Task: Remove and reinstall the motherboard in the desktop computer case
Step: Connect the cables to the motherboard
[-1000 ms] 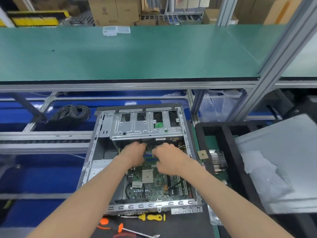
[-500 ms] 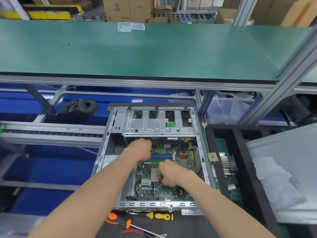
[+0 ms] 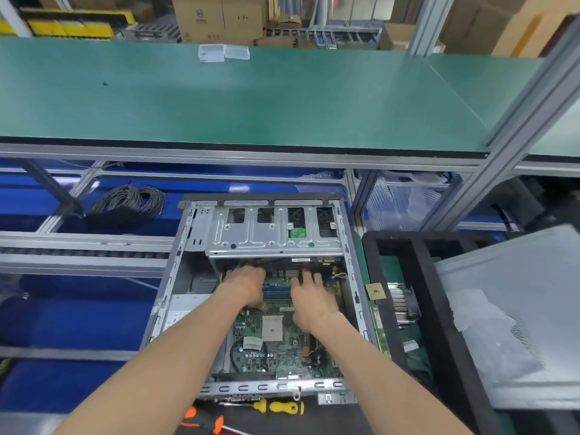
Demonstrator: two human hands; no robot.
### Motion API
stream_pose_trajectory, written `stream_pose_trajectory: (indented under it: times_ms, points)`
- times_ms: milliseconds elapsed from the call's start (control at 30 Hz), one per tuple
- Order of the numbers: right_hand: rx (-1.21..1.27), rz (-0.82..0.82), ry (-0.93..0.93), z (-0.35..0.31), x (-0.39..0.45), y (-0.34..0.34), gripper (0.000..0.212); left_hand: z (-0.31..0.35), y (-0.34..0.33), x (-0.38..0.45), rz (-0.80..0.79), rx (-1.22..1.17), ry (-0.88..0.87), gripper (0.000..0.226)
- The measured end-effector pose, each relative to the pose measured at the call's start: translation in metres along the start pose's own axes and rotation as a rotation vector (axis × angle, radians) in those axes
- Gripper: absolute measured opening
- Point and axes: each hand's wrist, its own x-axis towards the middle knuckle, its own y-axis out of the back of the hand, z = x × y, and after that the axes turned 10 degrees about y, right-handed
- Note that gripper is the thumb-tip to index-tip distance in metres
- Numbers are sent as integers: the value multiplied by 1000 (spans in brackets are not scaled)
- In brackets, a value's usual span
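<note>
Head view: left hand [image 3: 248,285] (grip unclear) and flat-fingered right hand [image 3: 312,301] on motherboard [image 3: 276,337] inside case [image 3: 175,277], likely seating it.

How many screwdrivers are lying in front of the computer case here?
2. A yellow-handled screwdriver lies just in front of the computer case; an orange-and-black screwdriver lies nearer, to its left, partly cut off by the frame edge. Others may be out of view.

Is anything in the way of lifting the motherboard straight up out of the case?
Yes. The metal drive cage overhangs the far edge of the motherboard, where the left hand and right hand reach. The near part of the board lies open above, inside the case.
</note>
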Motion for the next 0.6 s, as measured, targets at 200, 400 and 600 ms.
stream_pose_trajectory:
  times_ms: [200,400,600]
  points:
    - [-47,35,44,1,10,-2,73,1,1,3,-35,-38,0,77]
    - [42,40,46,2,8,-4,54,4,-1,2,-57,-83,27,67]
    - [85,54,28,0,8,-3,59,7,-1,1,-52,-107,54,89]
